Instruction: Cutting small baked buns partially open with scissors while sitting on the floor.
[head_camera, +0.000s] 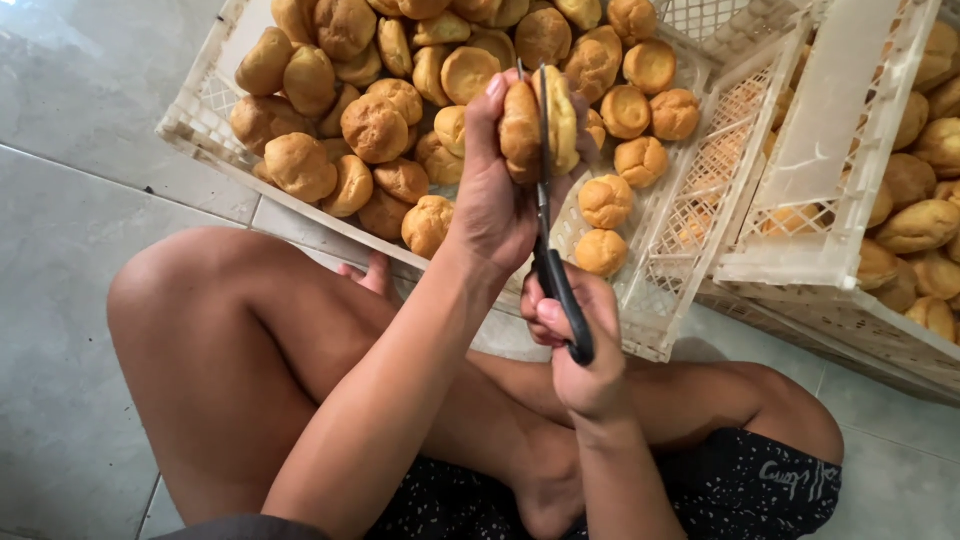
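1. Puff pastry (540, 125), a round golden bun, is sitting raised above the crates in the left hand (497, 200); it is being held high and upright so that the blades can be reaching into its side; it is showing a split down its middle.

2. Left of it, the floor (70, 150) of pale tiles is carrying everything, and the person is sitting cross-legged on it with a bare knee (170, 290) lying close to the work.

3. Behind the knee, a white plastic crate (200, 120) is holding a heap of uncut buns (375, 128), lying within easy reach of the holding hand.

4. The left hand's fingers (487, 110) are curling closed around the pastry, thumb on one side, pinching it steady against the cut.

5. Black-handled scissors (548, 215) are pointing upward, their blades standing inside the split; the right hand (580, 350) is sitting lower, its fingers closed through the handle loops, gripping them.

6. Rightward, a second crate (830, 150) is standing tilted over a third crate (860, 320), which is holding more buns (915, 225); whether those are cut I cannot tell.
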